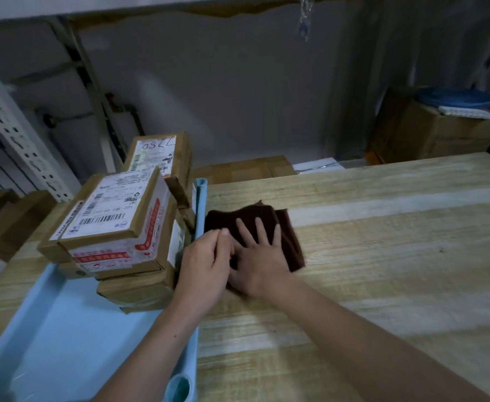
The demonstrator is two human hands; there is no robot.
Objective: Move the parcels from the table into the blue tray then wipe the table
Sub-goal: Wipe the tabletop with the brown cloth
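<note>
We are judging the loading step finished and the wiping step in hand: the parcels [113, 224] are sitting stacked in the blue tray [64, 329] at the left, and we are seeing none lying on the bare part of the table [383, 242]. The cloth [267, 224] is lying on the table just beside the tray's right rim. Our right hand [259, 256] is resting flat on it, fingers spread and straight, pressing it down. Our left hand [206, 262] is sitting against the cloth's near-left edge with fingers curled inward; it seems to be pinching or gathering that edge, but we cannot tell for sure, since the fingertips are bunching together where the hands overlap.

The next move, as we are reading it, is calling for the right palm to drive the cloth across the open tabletop to the right and towards us, with steady downward pressure, while the left hand is letting go.

The cloth is looking dark brown, soft and napped, folded into a rough square with loose layered edges, so it may be bunching under a push. The table is showing a pale, smooth wood-grain surface in long bands. The parcels are flat cardboard boxes, taped, with white printed labels. The tray is smooth plastic with a rounded rim.
</note>
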